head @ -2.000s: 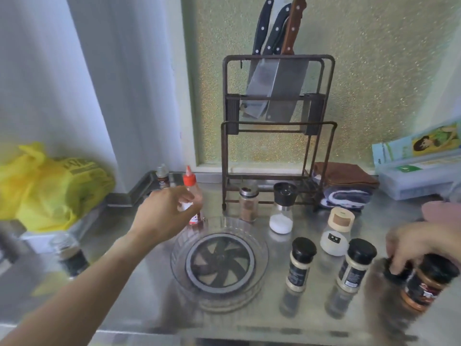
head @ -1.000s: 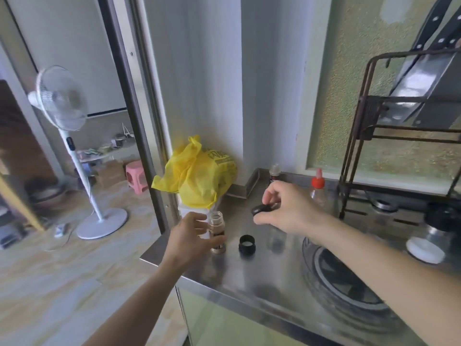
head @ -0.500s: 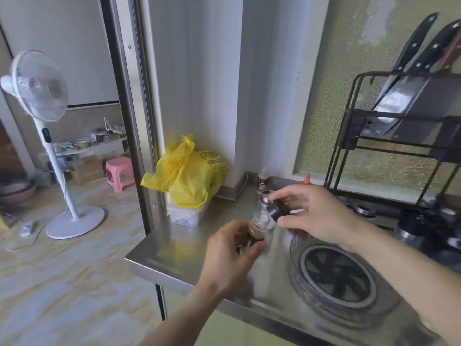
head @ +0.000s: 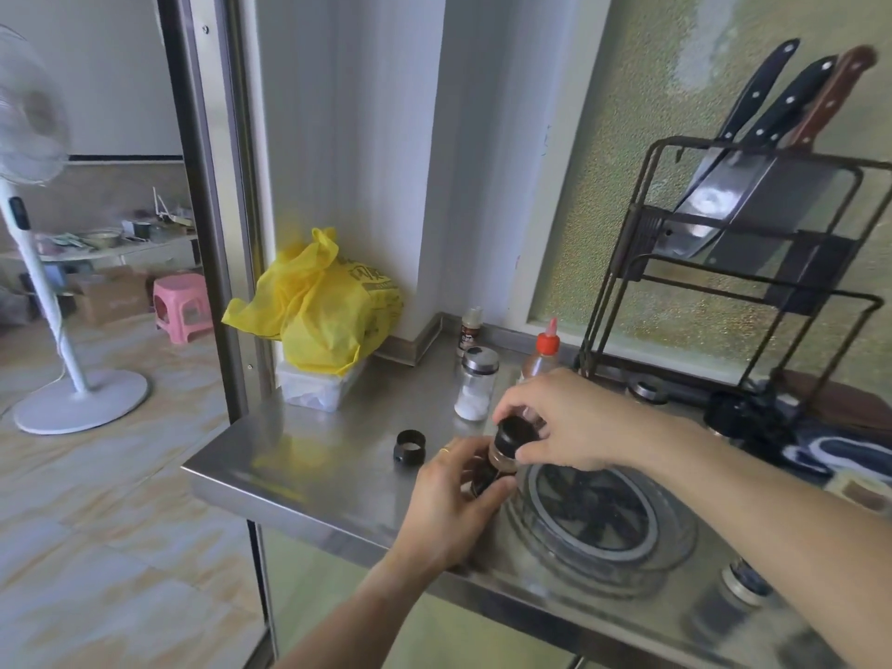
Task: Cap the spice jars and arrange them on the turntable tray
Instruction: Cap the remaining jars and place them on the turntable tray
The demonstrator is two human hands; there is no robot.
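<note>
My left hand (head: 453,504) grips a small glass spice jar (head: 499,463) with brown contents, held tilted above the counter beside the turntable's left rim. My right hand (head: 564,417) pinches the black cap (head: 514,434) that sits on the jar's mouth. The clear round turntable tray (head: 675,552) with a dark fan-patterned centre lies on the steel counter and holds nothing. A loose black cap ring (head: 410,445) lies on the counter left of my hands. A glass shaker with a metal lid (head: 475,388) and white powder stands behind it.
A red-capped squeeze bottle (head: 543,354) and a small bottle (head: 469,330) stand near the wall. A yellow bag (head: 318,301) on a white box fills the counter's left corner. The knife rack (head: 743,263) stands at the back right. The counter edge (head: 309,504) drops to the floor.
The jar was lifted off the counter and brought toward the turntable. My right hand brought the black cap onto its mouth. The view turned slightly right.
</note>
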